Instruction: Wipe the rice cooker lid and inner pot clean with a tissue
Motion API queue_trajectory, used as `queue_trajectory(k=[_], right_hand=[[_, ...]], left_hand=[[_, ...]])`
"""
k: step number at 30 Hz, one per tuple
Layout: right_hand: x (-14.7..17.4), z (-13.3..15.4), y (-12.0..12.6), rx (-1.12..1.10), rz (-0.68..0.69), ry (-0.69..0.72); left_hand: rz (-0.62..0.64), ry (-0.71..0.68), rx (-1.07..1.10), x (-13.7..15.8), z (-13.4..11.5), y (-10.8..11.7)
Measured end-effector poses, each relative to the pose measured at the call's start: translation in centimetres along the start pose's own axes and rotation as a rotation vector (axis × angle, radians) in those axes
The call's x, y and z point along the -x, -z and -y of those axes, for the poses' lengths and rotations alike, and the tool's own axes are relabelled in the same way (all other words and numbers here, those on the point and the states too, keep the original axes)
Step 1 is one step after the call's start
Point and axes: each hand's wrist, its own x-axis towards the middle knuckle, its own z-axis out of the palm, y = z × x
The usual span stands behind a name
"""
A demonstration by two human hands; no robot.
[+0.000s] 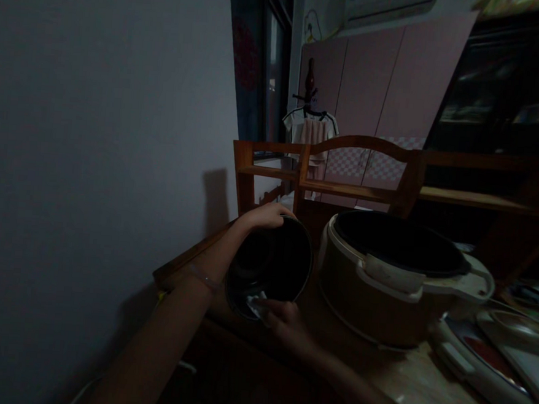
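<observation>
A dark round inner pot (288, 259) is tilted so that its open mouth faces me. My left hand (268, 216) grips its upper rim, fingers over the far side and partly hidden. Low in the pot's mouth, my right hand (284, 320) pinches a crumpled white tissue or cloth (257, 304) against the inner wall near the rim. To the right of the pot stands a large rice cooker body (368, 301) with its top uncovered and a dark inside.
The cooker stands on a wooden desk (404, 384). A detached lid (484, 358) and other items lie at the right. A wooden shelf (358, 188) runs along the back, and a pale wall (118, 124) bounds the left side.
</observation>
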Motion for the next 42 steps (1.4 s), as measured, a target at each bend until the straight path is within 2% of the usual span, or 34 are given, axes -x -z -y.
queue_trajectory(k=[9, 17, 23, 30, 38, 42], right_hand=[[-0.4, -0.7, -0.5, -0.15, 0.035, -0.024], [-0.1, -0.4, -0.2, -0.212, 0.067, -0.053], [0.5, 0.2, 0.6, -0.019, 0.064, 0.13], [1.1, -0.1, 1.4, 0.207, 0.164, 0.353], [1.9, 0.8, 3.0, 0.503, 0.19, 0.36], [2.1, 1.5, 4.3, 0.76, 0.153, 0.332]], left_hand=[[0.015, -0.009, 0.016, 0.0, -0.1, 0.0], [-0.006, -0.006, 0.033, 0.0, 1.2, 0.0], [-0.019, -0.009, 0.025, 0.4, 1.2, 0.3], [0.005, -0.003, 0.089, 0.7, 1.3, 0.4], [-0.005, -0.036, 0.071, 0.7, 1.5, 0.3], [-0.009, -0.032, 0.048, 0.7, 0.9, 0.2]])
